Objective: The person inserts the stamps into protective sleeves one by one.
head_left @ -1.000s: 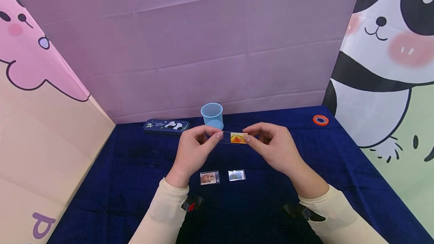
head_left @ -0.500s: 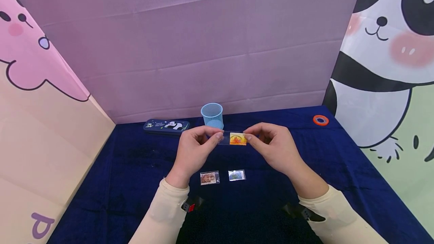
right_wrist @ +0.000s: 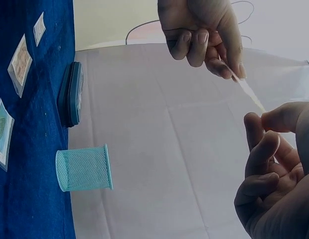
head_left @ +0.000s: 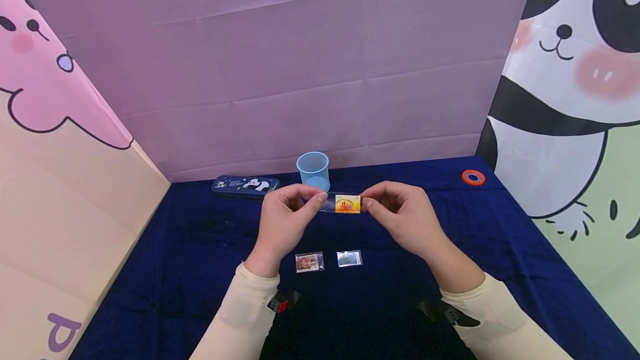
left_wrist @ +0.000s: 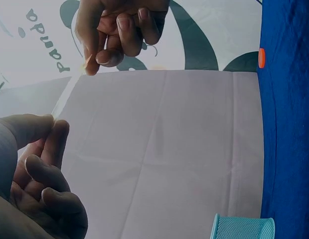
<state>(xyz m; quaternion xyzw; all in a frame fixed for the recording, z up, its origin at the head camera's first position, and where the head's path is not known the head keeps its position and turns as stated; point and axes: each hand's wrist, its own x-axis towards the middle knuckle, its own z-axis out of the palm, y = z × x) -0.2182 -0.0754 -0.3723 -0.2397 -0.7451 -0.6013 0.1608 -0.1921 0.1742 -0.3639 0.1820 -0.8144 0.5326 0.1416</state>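
Observation:
Over the table, a yellow-orange stamp (head_left: 348, 204) sits at the right end of a small clear plastic sleeve (head_left: 328, 202). My left hand (head_left: 286, 213) pinches the sleeve's left end between thumb and index finger. At the stamp's right edge, my right hand (head_left: 400, 213) has its thumb and index fingertip together. Edge-on in the right wrist view, the strip runs between both pairs of fingertips. Below the hands lie a reddish-brown stamp in a sleeve (head_left: 309, 262) and a bluish stamp in a sleeve (head_left: 349, 258). Another small packet (right_wrist: 40, 29) shows only in the right wrist view.
A light-blue mesh cup (head_left: 313, 171) stands at the back, just beyond the hands. Left of it lies a dark-blue panda pencil case (head_left: 245, 184). An orange ring-shaped roll (head_left: 473, 177) lies at the back right of the navy tablecloth (head_left: 200, 265).
The stamp has shifted slightly left, out from behind the right thumb, so its whole face shows. My left hand has drifted a little left; the right hand has barely moved.

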